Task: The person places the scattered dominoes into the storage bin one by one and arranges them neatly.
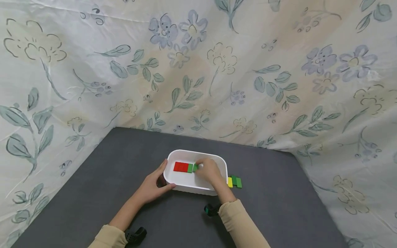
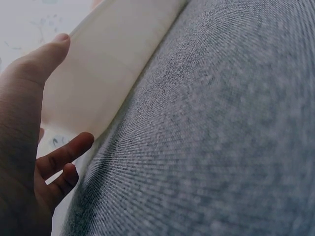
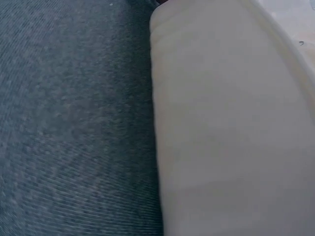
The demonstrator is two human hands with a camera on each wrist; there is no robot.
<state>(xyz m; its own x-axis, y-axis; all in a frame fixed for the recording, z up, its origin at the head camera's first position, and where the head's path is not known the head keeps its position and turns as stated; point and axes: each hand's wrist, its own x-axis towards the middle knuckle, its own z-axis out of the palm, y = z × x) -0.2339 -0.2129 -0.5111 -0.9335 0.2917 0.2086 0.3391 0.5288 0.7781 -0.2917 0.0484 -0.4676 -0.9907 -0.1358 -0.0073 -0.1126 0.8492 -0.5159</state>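
Observation:
A white oblong container [image 1: 189, 187] with rounded corners sits on the dark grey tabletop in the head view. At its left end my left hand [image 1: 152, 186] holds it, thumb along the near wall and index finger up at the rim. The left wrist view shows that thumb [image 2: 56, 51] against the pale wall. Inside lie red pieces [image 1: 181, 167] in a row, with a green piece [image 1: 190, 168] at their right end. My right hand [image 1: 208, 170] reaches in from the right and pinches another green piece [image 1: 195, 167] just beside that row.
Right of the container, outside it, lie a yellow piece [image 1: 230, 182] and several green pieces [image 1: 238, 182]. A floral cloth [image 1: 192, 69] hangs behind and beside the table [image 1: 263, 206]. The container's wall [image 3: 231, 128] fills much of the right wrist view.

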